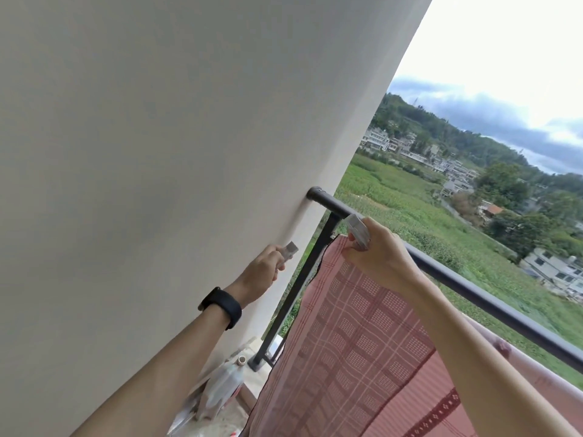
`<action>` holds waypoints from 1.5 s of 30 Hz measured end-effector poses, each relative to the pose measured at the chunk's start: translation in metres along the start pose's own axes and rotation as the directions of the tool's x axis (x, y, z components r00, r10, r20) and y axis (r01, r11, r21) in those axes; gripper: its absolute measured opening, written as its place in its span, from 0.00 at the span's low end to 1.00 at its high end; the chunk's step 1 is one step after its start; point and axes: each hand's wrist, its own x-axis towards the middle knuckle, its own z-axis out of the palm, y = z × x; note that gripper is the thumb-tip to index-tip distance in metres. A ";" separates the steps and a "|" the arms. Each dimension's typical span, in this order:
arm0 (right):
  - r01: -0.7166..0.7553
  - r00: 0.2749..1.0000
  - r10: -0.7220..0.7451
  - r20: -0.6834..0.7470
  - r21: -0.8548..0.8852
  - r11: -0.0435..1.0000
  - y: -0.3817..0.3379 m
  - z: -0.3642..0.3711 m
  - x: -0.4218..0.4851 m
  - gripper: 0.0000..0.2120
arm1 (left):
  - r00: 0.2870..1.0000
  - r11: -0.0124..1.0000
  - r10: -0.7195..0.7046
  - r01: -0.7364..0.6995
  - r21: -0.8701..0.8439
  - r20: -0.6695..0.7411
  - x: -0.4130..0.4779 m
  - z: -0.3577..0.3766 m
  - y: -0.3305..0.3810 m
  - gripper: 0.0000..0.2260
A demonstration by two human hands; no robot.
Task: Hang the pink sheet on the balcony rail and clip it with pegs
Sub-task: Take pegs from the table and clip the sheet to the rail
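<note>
Clipping stage: pink sheet [353, 342] already draped over balcony rail [473, 288], its corner near end post. Our right hand [383, 257] pinches peg [358, 230] at sheet's top edge; left hand [262, 272] grips spare peg [290, 250] beside wall. Next, we judge: squeeze peg open, seat it over cloth and rail.

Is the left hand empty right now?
No: the left hand grips a grey peg beside the wall, apart from the pink sheet.
</note>
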 end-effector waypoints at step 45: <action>0.293 0.856 -0.419 -0.304 -0.383 0.876 -0.002 0.021 -0.024 0.11 | 0.942 0.993 -0.060 0.024 0.113 0.329 0.008 0.000 -0.009 0.39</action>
